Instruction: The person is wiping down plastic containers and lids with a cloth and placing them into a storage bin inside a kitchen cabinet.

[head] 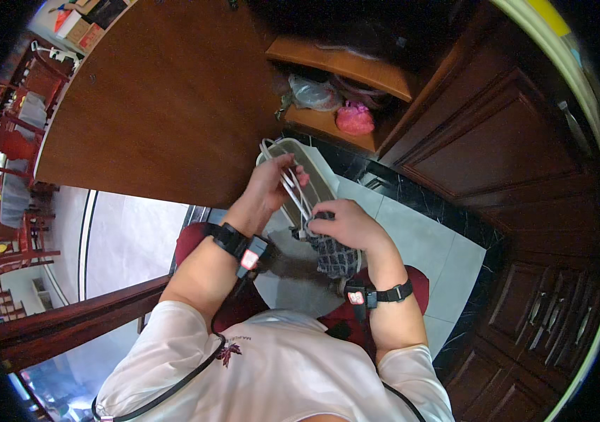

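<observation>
My left hand is curled around a bundle of white cable, with its fingertips on the far side. The cable runs down to my right hand, whose thumb and fingers pinch the top of a dark grey checked cloth. This cloth hangs below the right fingers. Under both hands lies a long, shallow container with a pale rim; its contents are hard to make out.
A large brown wooden panel stands at the left. Beyond the hands, an open cabinet shelf has a clear plastic bag and a pink bag beneath it. Dark wooden cabinet doors line the right.
</observation>
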Motion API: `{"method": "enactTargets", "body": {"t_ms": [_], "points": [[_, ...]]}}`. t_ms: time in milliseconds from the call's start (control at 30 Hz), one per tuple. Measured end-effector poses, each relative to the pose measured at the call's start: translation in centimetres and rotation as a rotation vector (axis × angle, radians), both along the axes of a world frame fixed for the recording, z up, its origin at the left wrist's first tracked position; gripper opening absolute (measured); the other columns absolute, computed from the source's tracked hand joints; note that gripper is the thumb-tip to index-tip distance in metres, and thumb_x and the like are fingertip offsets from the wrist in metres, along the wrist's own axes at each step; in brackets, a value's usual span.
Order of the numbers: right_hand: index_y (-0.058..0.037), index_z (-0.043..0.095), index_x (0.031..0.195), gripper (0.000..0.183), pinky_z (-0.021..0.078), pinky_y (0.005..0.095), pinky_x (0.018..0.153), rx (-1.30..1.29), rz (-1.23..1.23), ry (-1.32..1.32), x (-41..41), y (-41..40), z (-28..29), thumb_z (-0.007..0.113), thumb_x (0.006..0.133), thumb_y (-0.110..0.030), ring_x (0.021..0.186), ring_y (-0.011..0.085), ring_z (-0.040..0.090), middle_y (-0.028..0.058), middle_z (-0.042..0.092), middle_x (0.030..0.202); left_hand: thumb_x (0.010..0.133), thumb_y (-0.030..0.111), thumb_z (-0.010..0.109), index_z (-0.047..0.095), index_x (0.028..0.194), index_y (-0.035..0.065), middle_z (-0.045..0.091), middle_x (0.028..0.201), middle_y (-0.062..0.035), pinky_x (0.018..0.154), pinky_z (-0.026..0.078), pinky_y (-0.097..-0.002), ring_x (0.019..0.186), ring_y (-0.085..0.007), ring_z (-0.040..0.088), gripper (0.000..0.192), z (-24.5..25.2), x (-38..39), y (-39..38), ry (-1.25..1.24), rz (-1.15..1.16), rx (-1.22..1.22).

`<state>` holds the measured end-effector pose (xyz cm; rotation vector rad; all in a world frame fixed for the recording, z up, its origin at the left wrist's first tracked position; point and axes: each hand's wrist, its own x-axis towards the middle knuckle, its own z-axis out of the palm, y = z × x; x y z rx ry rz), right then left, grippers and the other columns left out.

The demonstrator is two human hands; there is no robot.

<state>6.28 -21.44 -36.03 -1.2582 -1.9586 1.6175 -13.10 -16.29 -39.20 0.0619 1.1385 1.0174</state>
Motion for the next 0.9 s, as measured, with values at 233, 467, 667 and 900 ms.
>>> {"method": "enactTargets", "body": {"t_ms": [233, 467, 667, 900], "points": [[-0.0063, 0.062, 0.114, 0.043, 0.0469, 0.0344, 0.084, 0.065, -0.367, -0.048, 1.5, 1.0, -0.6, 0.068, 0.079, -0.03, 0.094, 0.0294, 0.064, 0.0198, 0.066, 0.103, 0.097, 0.049, 0.037, 0.053, 0.113, 0.0069, 0.064, 0.097, -0.016, 0.076, 0.054, -0.0486, 0.084, -0.0317, 0.065, 0.048, 0.6, -1.4, 2.6, 0.094, -0.261, -0.011], [-0.0023, 0.061, 0.118, 0.039, 0.0425, 0.0253, 0.085, 0.069, -0.547, -0.016, 3.7, 2.5, -0.5, 0.068, 0.082, -0.016, 0.093, 0.0126, 0.056, 0.0059, 0.064, 0.102, 0.088, 0.068, 0.041, 0.051, 0.127, 0.0093, 0.056, 0.121, -0.0193, 0.092, 0.042, -0.0614, 0.114, -0.0406, 0.05, 0.071, -0.8, -4.0, 3.0, 0.286, -0.49, -0.004], [-0.002, 0.065, 0.11, 0.031, 0.0437, 0.0269, 0.086, -0.084, -0.55, 0.061, 5.1, 2.6, 0.2, 0.067, 0.082, -0.016, 0.092, 0.0129, 0.057, 0.0049, 0.066, 0.098, 0.093, 0.021, 0.051, 0.055, 0.108, -0.0034, 0.067, 0.088, -0.016, 0.066, 0.057, -0.038, 0.073, -0.0249, 0.067, 0.029, 1.6, -4.5, 2.3, 0.356, -0.333, 0.111], [-0.0086, 0.061, 0.118, 0.042, 0.046, 0.0295, 0.084, 0.036, -0.114, -0.213, 4.2, 1.3, -0.3, 0.068, 0.078, -0.017, 0.093, 0.0204, 0.061, 0.0154, 0.066, 0.103, 0.093, 0.017, 0.047, 0.056, 0.096, -0.0016, 0.064, 0.071, -0.0118, 0.048, 0.049, -0.0308, 0.053, -0.0196, 0.058, 0.021, 3.2, -3.8, 1.9, 0.448, -0.1, 0.17]]}}
